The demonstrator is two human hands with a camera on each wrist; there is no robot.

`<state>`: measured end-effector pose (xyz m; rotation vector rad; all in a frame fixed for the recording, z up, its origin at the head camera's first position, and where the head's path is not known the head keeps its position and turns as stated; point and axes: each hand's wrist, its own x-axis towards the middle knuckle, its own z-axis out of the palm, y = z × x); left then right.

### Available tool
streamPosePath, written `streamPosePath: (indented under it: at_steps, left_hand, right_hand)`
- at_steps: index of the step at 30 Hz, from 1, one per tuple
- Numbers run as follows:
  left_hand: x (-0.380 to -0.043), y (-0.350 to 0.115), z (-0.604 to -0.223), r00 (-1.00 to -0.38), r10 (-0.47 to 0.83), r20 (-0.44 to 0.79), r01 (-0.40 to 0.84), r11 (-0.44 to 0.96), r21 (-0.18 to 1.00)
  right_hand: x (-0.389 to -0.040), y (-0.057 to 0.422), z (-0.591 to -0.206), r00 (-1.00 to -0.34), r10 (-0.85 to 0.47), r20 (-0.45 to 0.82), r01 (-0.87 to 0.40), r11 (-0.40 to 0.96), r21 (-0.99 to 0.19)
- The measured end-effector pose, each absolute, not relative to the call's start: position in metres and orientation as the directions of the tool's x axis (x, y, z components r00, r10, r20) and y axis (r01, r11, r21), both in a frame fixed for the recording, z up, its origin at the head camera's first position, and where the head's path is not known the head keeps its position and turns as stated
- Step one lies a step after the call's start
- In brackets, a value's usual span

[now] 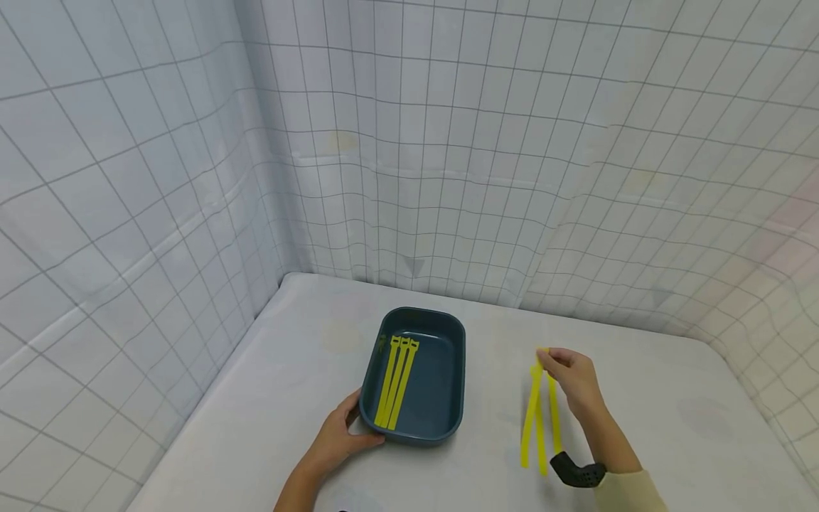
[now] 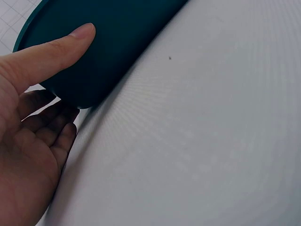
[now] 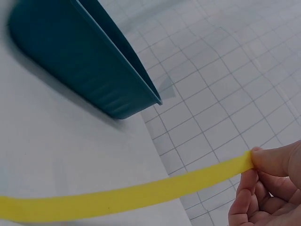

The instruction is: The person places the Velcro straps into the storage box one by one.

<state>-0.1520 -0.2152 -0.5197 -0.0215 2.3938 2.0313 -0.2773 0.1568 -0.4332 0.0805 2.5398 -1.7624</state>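
Observation:
A dark teal tray (image 1: 441, 384) stands on the white table, with three yellow cable ties (image 1: 398, 384) lying side by side along its left half, slotted heads toward the back. My left hand (image 1: 335, 442) grips the tray's near left corner. In the left wrist view the thumb (image 2: 70, 47) presses on the tray's outer wall and the other fingers bend behind the corner. To the right of the tray, my right hand (image 1: 576, 380) pinches one end of a yellow cable tie (image 3: 141, 193) between thumb and fingertips. Two more yellow strips (image 1: 554, 416) show below that hand.
White gridded cloth (image 1: 448, 178) hangs behind the table and along both sides. A black wrist-worn device (image 1: 577, 472) sits on the right wrist, overlapping the end of one yellow strip in the head view. The white tabletop (image 1: 307, 341) extends around the tray.

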Motion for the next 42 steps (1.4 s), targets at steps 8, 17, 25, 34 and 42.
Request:
streamPosePath:
  at_steps: [8,17,25,34,42]
  left_hand:
    - [-0.152,-0.215,-0.520,-1.000,-0.009,-0.019,-0.020,0.173,0.985]
    - [-0.152,-0.216,-0.519,-1.000,-0.016,-0.023,-0.026,0.173,0.985]
    - [-0.152,-0.216,-0.519,-1.000,-0.008,-0.009,-0.011,0.177,0.984]
    - [-0.153,-0.217,-0.518,-1.000,-0.014,-0.005,-0.008,0.189,0.982]
    - [-0.151,-0.216,-0.515,-1.000,-0.011,-0.012,-0.014,0.185,0.983]
  right_hand:
    - [-0.272,0.162,-0.430,-0.998,0.001,-0.059,0.056,0.328,-0.943]
    - [-0.267,0.160,-0.424,-0.999,0.035,-0.019,0.027,0.251,-0.968]
    - [-0.267,0.159,-0.418,-0.999,0.012,-0.053,0.055,0.250,-0.967]
    - [-0.266,0.157,-0.407,-1.000,0.028,0.006,0.001,0.230,-0.973]
    - [-0.263,0.155,-0.400,-1.000,-0.008,0.019,-0.020,0.230,-0.973]
